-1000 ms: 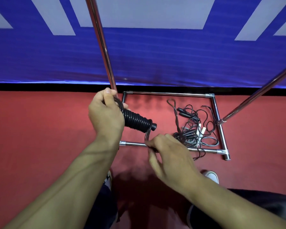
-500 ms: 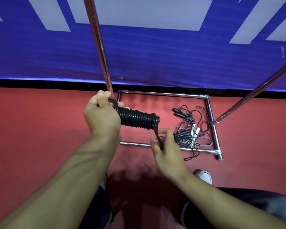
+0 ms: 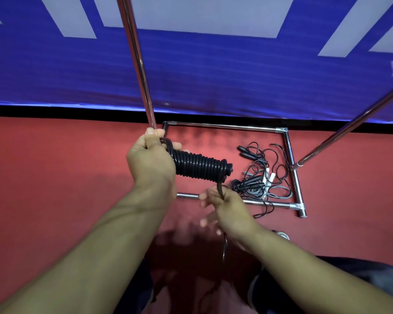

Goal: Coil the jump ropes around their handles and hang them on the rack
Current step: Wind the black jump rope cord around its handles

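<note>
Meanwhile, the left hand [image 3: 151,159] is gripping one end of the coiled jump rope [image 3: 200,165], holding it above the near bar of the rack base [image 3: 290,155]. Just below the coil's free end, the right hand [image 3: 230,207] is pinching the rope's loose tail, while more tangled jump ropes [image 3: 259,175] are lying on the red floor [image 3: 55,177] inside that base.

You're holding a black jump rope [image 3: 200,165] lying nearly level, coiled tight around its handles, its loose tail dropping from the right end. More tangled jump ropes [image 3: 260,177] are lying on the floor inside the chrome rack [image 3: 292,164] base.
</note>
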{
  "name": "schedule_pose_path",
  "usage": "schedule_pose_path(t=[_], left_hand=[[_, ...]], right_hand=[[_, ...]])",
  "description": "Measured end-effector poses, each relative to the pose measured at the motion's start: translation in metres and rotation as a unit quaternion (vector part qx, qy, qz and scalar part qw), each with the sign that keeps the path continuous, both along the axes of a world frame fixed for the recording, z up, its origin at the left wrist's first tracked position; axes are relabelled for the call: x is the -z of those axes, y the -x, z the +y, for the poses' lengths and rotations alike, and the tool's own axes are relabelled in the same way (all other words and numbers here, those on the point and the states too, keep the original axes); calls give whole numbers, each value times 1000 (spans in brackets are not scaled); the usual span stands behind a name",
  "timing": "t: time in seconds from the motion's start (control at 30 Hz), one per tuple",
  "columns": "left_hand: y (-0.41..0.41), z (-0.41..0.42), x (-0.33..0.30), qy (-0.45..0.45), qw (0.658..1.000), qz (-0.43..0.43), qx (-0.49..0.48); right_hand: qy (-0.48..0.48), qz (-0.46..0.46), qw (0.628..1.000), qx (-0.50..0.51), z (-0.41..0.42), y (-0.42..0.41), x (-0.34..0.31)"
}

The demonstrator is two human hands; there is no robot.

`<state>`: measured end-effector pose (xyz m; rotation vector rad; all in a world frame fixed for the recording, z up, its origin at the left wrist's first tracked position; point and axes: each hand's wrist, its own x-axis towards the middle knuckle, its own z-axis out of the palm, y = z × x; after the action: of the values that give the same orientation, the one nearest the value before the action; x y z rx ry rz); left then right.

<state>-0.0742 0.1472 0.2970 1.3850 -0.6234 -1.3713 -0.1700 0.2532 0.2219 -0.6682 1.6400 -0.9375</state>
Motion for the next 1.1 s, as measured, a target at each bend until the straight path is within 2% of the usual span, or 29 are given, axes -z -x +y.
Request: schedule_pose_path(t=[0.03,0.07,0.1,0.13,0.2,0.23,0.3,0.43,0.53,0.7,0.83,0.93,1.1], left_hand=[[1,-1,0,1,1000,0,-2],[1,-2,-1,-1,1000,2,-6],[1,-4,-2,-7,1000,6,-15],[-1,-7,-3,-16,999,14,-26],[-6,-14,-4,-33,998,25,-50],[-9,-17,-5,-37,997,26,-62],[-14,-21,-6,-34,996,34,-80],[-18,-21,-7,-29,995,52,-78],[-14,-12,-1,-48,998,42,-26],[-7,3,5,-53,986,-25,159],[-10,0,2,-44,969,-78,231],[-9,7,2,-25,947,-96,305],[-8,7,9,24,927,-179,329]], right_hand=[[-25,-50,998,33,-1,0,-2],[-34,-62,996,60,-3,1,-2],[-23,-38,996,75,-3,3,-2],[3,34,997,67,-3,6,-1],[86,230,969,-6,2,11,-4],[132,288,947,-47,6,11,-5],[192,326,919,-113,15,5,-8],[188,330,905,-192,17,-1,0],[159,333,908,-198,8,3,6],[112,399,896,-160,1,19,-6],[178,440,867,-154,0,32,-28],[190,473,852,-116,-3,40,-34],[194,557,802,-93,-8,57,-41]])
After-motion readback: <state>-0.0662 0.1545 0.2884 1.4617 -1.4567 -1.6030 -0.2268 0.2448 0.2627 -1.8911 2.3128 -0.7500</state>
